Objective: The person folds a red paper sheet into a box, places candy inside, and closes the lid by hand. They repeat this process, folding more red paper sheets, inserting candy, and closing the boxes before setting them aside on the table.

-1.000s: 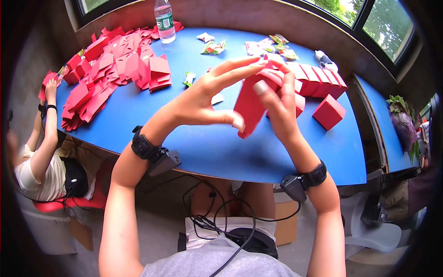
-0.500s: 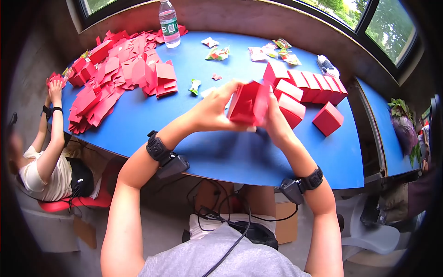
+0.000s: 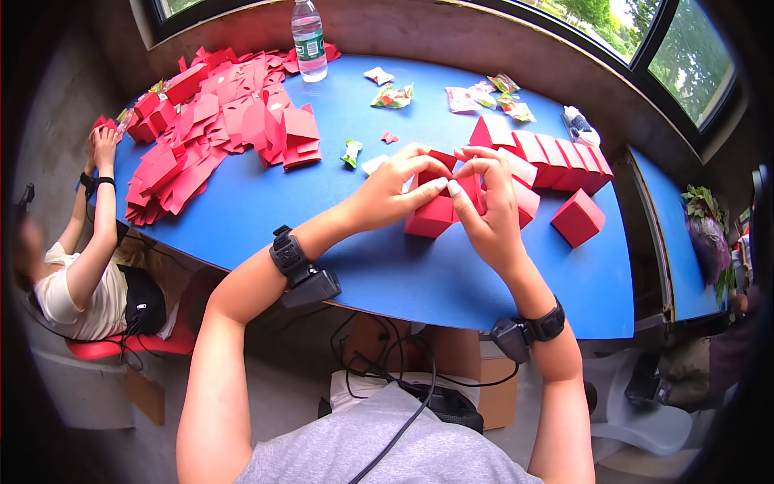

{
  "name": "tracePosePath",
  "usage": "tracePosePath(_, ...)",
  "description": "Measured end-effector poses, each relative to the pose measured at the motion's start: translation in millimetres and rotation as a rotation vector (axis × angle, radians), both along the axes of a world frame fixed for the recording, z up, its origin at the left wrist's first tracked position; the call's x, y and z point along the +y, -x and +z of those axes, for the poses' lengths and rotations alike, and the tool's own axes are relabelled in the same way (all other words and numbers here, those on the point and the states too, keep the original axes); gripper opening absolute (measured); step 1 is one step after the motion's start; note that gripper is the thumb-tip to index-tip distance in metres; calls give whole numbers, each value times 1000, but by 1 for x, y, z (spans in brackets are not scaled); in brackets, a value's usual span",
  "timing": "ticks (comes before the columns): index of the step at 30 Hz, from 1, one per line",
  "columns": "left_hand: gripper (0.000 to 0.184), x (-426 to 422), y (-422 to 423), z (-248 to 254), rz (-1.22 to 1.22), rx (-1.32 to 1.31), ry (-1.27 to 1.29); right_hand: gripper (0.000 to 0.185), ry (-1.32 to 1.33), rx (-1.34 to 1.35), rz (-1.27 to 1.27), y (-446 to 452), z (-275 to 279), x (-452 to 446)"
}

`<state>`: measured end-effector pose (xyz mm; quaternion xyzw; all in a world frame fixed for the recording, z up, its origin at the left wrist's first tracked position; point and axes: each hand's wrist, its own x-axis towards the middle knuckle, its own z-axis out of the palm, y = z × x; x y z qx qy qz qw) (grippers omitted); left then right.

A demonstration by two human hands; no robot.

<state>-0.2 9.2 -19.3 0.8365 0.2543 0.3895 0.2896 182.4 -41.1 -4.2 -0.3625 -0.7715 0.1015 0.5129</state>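
Note:
A small red paper box (image 3: 430, 218) is between my hands just above or on the blue table; I cannot tell whether its base rests there. Its top faces up and looks open. My left hand (image 3: 395, 189) grips the box's left side, thumb and fingers bent over the upper edge. On the opposite side my right hand (image 3: 490, 211) has its fingers curled at the top, thumb tip close to the left thumb. Fingers hide part of the opening. Right behind stand several folded red boxes (image 3: 551, 161), and a single red box (image 3: 577, 218) sits apart to the right.
Flat red box pieces (image 3: 218, 121) lie heaped at the left beside a water bottle (image 3: 310, 44). Wrapped candies (image 3: 393, 96) are scattered toward the back. A white-and-dark object (image 3: 580, 127) lies far right. At the left edge, another person's hands (image 3: 103, 145) hold something red.
The red box has come down from a raised, tilted position to a more upright one. Both hands have shifted to its top, and my right fingers have curled inward.

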Motion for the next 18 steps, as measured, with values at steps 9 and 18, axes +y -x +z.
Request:
tracePosePath(9, 35, 3, 0, 0, 10, -129, 195, 19, 167, 424, 58, 0, -9, 7)
tracePosePath(18, 82, -2, 1, -2, -40, 211, -121, 23, 7, -95, -185, -5, -6, 5)
